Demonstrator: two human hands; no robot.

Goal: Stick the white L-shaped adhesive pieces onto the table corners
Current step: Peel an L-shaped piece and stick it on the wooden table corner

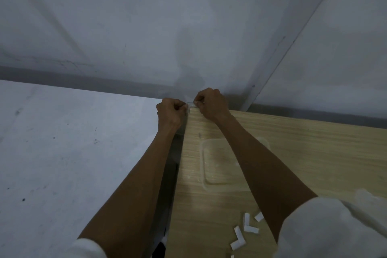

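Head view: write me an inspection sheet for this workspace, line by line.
Surface: light wood-grain table, its far left corner being worked on.
Job's things: pale adhesive corner piece at that corner; loose white L-shaped adhesive pieces on the near tabletop.
Clutter: clear rectangular plastic tray, looks empty, partly hidden by the right forearm.
Grippers: left hand and right hand both pinch the corner piece with curled fingers.
Cables: nothing seen.
Surroundings: grey speckled floor left of the table; pale grey creased backdrop behind.
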